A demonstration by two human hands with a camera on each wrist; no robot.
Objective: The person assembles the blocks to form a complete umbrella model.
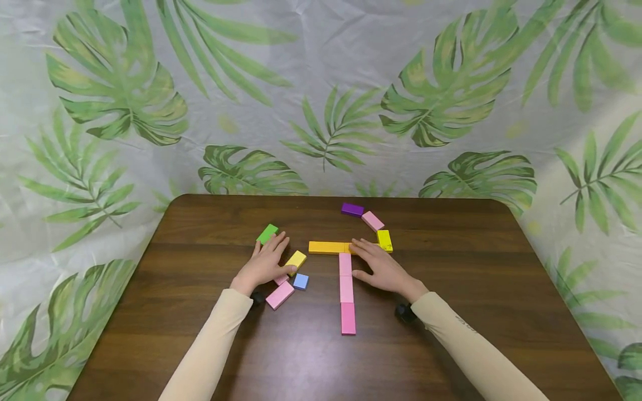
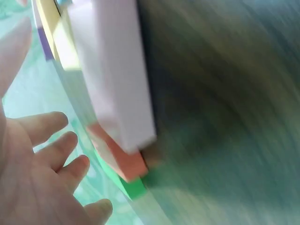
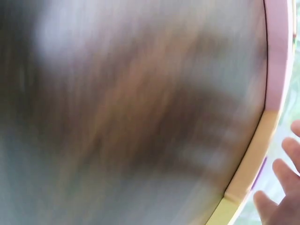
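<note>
Brown wooden table (image 1: 461, 250), leafy cloth (image 1: 331, 50) behind, left hand (image 1: 263, 265) released near a green block (image 1: 267, 233), right hand (image 1: 383, 269) released by orange row (image 1: 326, 247) and pink column (image 1: 346, 289)

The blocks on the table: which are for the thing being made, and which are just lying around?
Seem part of the laid-out shape: orange row, pink column, bright yellow block, slanted pink block, purple block.

Seem just lying about, maybe spares: green block, paler yellow block, blue block, reddish-orange block, loose pink blocks.
</note>
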